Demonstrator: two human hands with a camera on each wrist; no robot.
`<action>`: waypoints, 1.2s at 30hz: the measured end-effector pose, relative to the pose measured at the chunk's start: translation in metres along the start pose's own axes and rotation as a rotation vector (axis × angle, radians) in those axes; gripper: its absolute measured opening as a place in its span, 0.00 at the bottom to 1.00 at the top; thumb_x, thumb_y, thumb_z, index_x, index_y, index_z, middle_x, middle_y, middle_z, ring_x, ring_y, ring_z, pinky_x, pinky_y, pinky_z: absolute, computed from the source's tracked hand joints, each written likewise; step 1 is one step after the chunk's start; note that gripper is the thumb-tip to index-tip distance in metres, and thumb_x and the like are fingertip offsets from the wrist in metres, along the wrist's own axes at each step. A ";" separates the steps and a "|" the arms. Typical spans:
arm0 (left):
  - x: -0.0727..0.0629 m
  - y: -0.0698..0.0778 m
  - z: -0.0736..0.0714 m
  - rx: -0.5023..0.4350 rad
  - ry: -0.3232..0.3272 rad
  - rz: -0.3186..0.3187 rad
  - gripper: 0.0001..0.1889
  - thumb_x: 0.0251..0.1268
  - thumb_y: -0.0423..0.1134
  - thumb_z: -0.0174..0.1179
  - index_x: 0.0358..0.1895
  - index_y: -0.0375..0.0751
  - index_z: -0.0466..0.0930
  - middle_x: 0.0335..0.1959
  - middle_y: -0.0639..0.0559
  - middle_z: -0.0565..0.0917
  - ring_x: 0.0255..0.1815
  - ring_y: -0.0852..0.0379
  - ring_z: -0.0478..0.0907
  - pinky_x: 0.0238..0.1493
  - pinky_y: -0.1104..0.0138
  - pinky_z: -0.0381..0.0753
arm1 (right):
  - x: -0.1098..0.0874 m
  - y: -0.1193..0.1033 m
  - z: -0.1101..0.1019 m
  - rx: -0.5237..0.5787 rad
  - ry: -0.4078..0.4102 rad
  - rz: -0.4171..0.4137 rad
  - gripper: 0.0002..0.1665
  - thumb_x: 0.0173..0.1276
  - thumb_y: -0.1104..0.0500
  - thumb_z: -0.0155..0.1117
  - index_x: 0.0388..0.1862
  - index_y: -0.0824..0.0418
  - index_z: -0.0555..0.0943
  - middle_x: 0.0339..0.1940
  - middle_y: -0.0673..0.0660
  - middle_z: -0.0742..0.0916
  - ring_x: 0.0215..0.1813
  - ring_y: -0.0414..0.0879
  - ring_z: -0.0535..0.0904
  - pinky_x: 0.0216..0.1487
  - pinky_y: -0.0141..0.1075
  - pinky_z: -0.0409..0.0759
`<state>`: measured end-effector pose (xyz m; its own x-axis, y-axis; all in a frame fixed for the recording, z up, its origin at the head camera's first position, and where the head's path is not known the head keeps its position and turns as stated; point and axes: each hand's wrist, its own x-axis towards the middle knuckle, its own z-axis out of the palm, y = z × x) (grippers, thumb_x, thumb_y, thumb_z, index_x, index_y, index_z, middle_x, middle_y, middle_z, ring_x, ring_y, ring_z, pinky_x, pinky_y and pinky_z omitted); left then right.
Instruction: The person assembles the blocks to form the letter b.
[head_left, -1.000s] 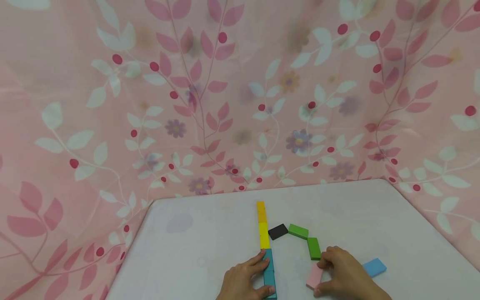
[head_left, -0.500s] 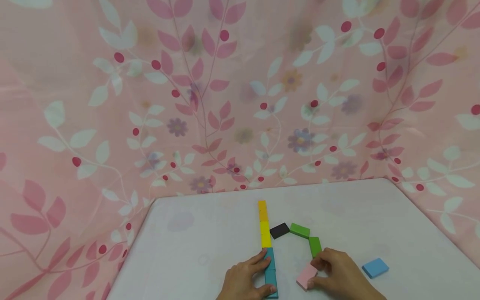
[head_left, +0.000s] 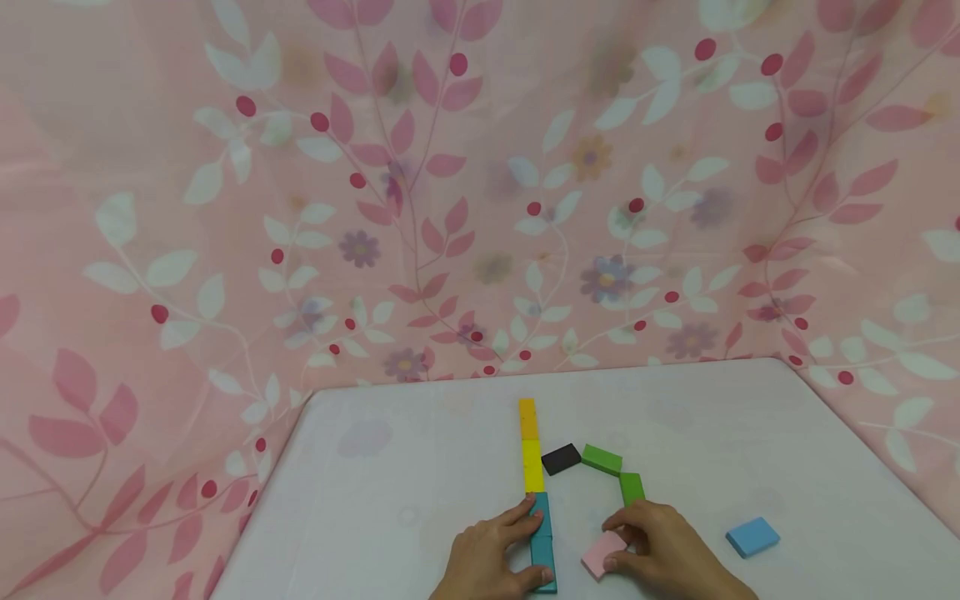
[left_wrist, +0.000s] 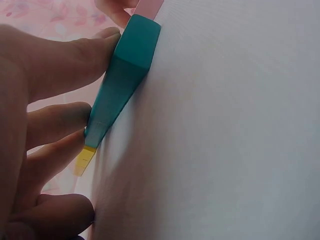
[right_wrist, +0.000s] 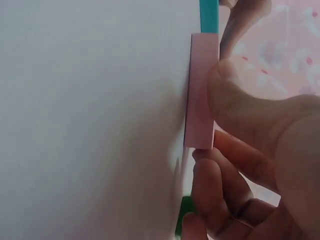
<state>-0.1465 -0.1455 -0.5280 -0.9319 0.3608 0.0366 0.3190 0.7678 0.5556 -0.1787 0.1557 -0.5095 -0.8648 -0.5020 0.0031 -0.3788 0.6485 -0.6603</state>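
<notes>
In the head view my left hand point(head_left: 487, 550) rests on two teal blocks point(head_left: 542, 515) laid end to end. Its thumb touches the near block and its fingertips touch the far one, pressing from above in the left wrist view. My right hand point(head_left: 663, 550) pinches a flat pink block point(head_left: 602, 554) between thumb and fingers, low over or on the table. A gap separates the pink block from the teal row. Just behind the right hand lies a green block point(head_left: 632, 487), its near end partly covered by the fingers.
A yellow block point(head_left: 533, 465) and an orange block point(head_left: 528, 417) continue the teal row away from me. A black block point(head_left: 561, 459) and another green block point(head_left: 602, 459) form a curve off that row. Alone at right lies a blue block point(head_left: 753, 536) on the white table point(head_left: 420, 450).
My right hand has shifted left with the pink block, turning it and bringing it away from the green block toward the teal row. My left hand keeps its place on the teal blocks.
</notes>
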 end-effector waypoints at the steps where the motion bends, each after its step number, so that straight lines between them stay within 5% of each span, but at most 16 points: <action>1: 0.000 0.000 0.000 0.003 0.000 0.000 0.37 0.59 0.68 0.72 0.71 0.62 0.81 0.77 0.65 0.74 0.70 0.55 0.81 0.54 0.58 0.88 | 0.001 -0.002 0.001 -0.002 -0.001 0.011 0.24 0.60 0.38 0.81 0.48 0.49 0.90 0.31 0.39 0.81 0.34 0.30 0.71 0.35 0.29 0.72; 36: 0.001 0.001 0.000 0.015 -0.007 -0.003 0.37 0.59 0.68 0.73 0.71 0.61 0.81 0.77 0.64 0.75 0.69 0.53 0.82 0.53 0.59 0.89 | 0.015 -0.025 0.017 -0.093 0.007 -0.064 0.23 0.58 0.33 0.79 0.39 0.48 0.89 0.25 0.36 0.77 0.27 0.29 0.68 0.29 0.28 0.70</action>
<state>-0.1471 -0.1444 -0.5277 -0.9317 0.3620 0.0289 0.3186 0.7767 0.5434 -0.1763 0.1227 -0.5061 -0.8400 -0.5403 0.0486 -0.4621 0.6657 -0.5860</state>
